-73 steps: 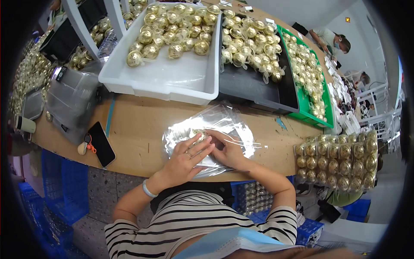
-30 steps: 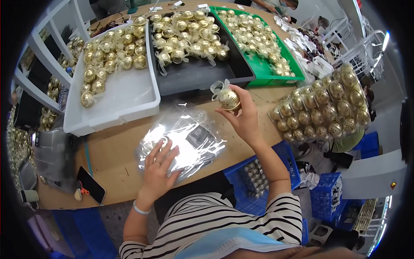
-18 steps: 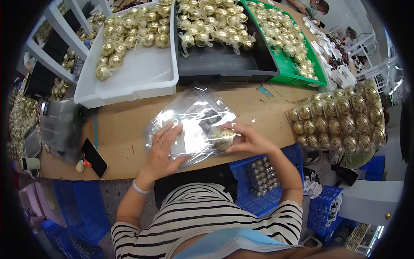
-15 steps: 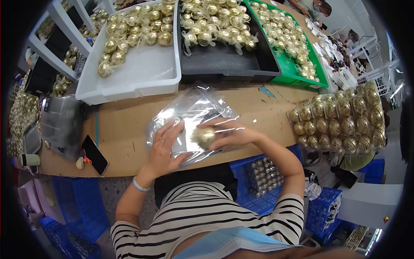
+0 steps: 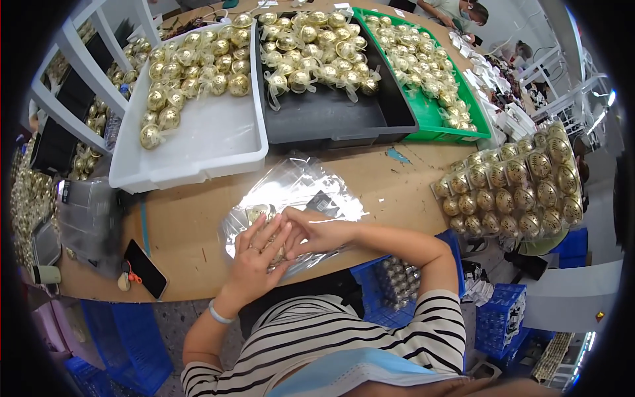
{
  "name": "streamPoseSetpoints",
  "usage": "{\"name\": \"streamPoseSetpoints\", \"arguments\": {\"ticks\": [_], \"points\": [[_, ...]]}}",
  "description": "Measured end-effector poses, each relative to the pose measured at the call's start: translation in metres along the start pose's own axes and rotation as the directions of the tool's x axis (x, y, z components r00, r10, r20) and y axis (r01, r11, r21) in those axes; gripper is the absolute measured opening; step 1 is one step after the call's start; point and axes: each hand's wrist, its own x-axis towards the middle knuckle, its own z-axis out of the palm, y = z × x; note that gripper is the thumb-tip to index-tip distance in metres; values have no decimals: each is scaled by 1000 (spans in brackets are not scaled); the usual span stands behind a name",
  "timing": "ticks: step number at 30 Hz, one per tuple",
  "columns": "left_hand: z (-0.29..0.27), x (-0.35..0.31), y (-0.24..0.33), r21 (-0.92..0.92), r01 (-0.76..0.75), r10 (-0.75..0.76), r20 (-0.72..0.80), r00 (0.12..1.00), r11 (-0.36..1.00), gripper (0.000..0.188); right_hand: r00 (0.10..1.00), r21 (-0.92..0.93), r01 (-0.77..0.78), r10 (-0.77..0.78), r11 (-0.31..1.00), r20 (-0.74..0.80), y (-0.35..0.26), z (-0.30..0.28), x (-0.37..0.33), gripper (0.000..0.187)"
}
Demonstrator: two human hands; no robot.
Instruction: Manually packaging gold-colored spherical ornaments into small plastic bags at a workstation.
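My left hand [image 5: 256, 259] rests on a clear plastic package [image 5: 291, 178] on the table, its fingers stretched out over it. Reaching in from the right, my right hand [image 5: 316, 233] has bent fingers that meet the left fingertips. A gold ball ornament [image 5: 278, 253] is between my hands; only slivers of it show beneath the fingers. Another gold ball [image 5: 256, 214] shows in part under the shiny plastic, just beyond my left fingertips. Reflections make the plastic's layers hard to separate.
White [image 5: 192, 173], black [image 5: 331, 126] and green [image 5: 423, 126] trays hold gold balls with ribbons along the far side. At right stand clear packs of gold balls [image 5: 512, 188]. A phone [image 5: 146, 268] lies left, near stacked clear plastic [image 5: 89, 225]. Blue crates [image 5: 132, 334] sit below.
My right hand has carried the gold ball leftward to my left hand, and the ball is now mostly covered. The view has shifted, so the trays appear slightly lower and further left.
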Motion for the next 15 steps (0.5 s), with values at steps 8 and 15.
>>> {"name": "streamPoseSetpoints", "arguments": {"ticks": [8,15], "points": [[-2,8,10,83,-3,3,5,1000,997,75,926,-509,-225,20,831,-377,-110,-179,-101,12],[-4,6,14,100,8,-16,75,997,995,76,838,-778,-545,-181,-313,-514,-106,-306,8,53]]}}
